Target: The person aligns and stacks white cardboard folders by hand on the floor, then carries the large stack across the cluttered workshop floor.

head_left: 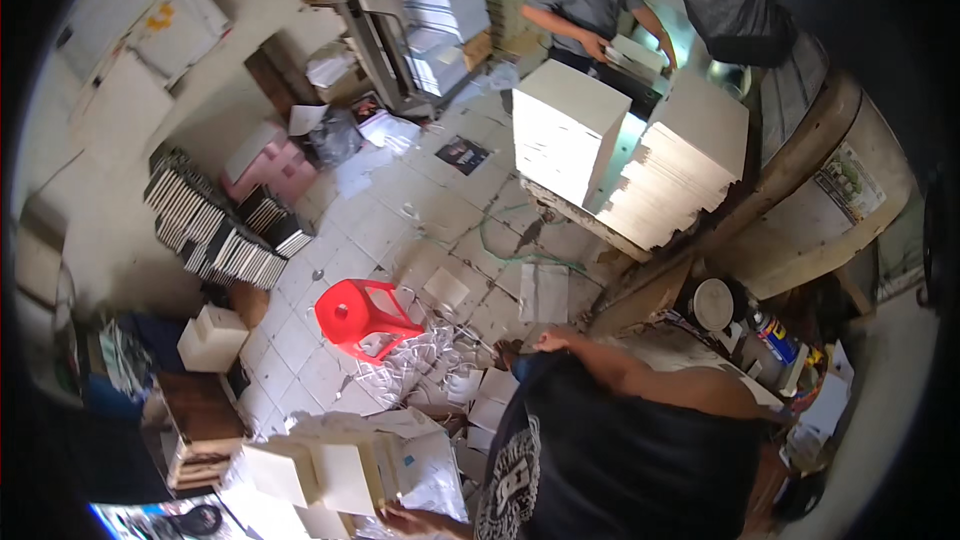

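My left hand (pixel 425 522) is at the lower edge, its fingers stretched toward the side of cream paper blocks (pixel 345 478). Whether the fingertips press on the blocks is hard to make out. These blocks stand together on a pale, paper-covered surface. My right arm reaches across in front of my black shirt, and my right hand (pixel 553 340) hangs with curled fingers over the floor; I see nothing in it. Left of that hand, a red plastic stool (pixel 362 318) stands tilted in the picture beside a heap of white paper strips (pixel 405 370).
Tall white paper stacks (pixel 565 125) stand on a low platform, where a co-worker (pixel 580 0) in grey handles a paper bundle (pixel 635 58). Dark-covered books (pixel 215 220) are piled at left. Cans and clutter (pixel 775 335) fill the right side. A green hose (pixel 490 245) crosses the tiles.
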The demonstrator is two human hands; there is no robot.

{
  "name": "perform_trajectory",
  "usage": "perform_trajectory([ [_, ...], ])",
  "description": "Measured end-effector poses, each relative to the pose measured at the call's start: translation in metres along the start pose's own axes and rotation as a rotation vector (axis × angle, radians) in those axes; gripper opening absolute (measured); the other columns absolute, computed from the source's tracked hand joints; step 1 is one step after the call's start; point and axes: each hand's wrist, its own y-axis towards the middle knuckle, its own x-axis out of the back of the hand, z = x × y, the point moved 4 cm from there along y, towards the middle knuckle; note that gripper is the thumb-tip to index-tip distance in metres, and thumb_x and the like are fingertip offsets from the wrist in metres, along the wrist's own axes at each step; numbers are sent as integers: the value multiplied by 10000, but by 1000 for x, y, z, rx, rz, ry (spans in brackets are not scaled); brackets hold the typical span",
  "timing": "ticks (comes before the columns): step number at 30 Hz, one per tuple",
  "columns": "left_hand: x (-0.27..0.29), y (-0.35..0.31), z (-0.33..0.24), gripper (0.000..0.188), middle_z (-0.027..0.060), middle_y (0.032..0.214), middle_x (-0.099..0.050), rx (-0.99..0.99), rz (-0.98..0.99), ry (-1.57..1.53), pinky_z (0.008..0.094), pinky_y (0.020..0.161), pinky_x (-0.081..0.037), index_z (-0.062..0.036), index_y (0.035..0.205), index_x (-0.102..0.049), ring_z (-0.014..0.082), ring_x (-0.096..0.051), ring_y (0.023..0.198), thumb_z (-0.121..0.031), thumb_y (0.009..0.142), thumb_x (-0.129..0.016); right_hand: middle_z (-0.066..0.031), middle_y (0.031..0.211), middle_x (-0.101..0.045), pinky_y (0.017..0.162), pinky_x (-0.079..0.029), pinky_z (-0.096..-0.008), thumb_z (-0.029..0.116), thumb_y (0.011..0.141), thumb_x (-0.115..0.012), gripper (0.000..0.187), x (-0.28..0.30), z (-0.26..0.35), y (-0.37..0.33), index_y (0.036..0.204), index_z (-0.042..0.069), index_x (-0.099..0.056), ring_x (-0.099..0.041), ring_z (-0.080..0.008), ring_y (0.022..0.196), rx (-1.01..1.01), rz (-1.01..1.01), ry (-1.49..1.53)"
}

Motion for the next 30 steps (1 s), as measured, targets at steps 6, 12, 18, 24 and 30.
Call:
perform_trajectory([
  [6, -219, 43, -95, 402, 146, 953, -650, -92, 328, -7, 338, 731, -526, 50, 1253, -563, 218, -615, 818, -236, 975, -617, -117, 1060, -706, 858, -529, -432, 544, 831, -632, 466, 58, -18, 70, 1037, 137, -725, -661, -340, 970, 189, -188, -194],
  [12, -379, 69, -126, 405, 119, 871, -636, -177, 673, -20, 335, 715, -539, 61, 1222, -571, 200, -616, 780, -250, 969, -627, -170, 1061, -696, 864, -520, -455, 517, 829, -672, 470, 107, -38, 62, 974, 72, -718, -645, -370, 1015, -235, -426, 522],
  [18, -541, 66, -130, 395, 100, 815, -636, -126, 970, -152, 310, 695, -522, 75, 1169, -586, 176, -609, 762, -258, 963, -639, -187, 1006, -703, 860, -515, -426, 486, 847, -676, 450, 117, -47, 47, 1000, 64, -716, -669, -346, 956, -395, -594, 659],
  [24, -723, 29, -151, 361, 109, 902, -666, -157, 1517, -109, 298, 701, -522, 48, 1204, -593, 167, -619, 819, -193, 943, -658, -153, 950, -711, 791, -534, -397, 416, 898, -639, 389, 167, -49, 52, 1011, 48, -700, -678, -262, 892, -629, -980, 827],
  [30, -884, 9, -214, 374, 100, 951, -693, -361, 1936, -92, 305, 748, -517, -1, 1231, -592, 175, -652, 872, -193, 923, -680, -59, 1028, -664, 622, -494, -345, 501, 922, -621, 556, 206, -52, 88, 1339, 146, -523, -616, -158, 796, -508, -1494, 1664],
])
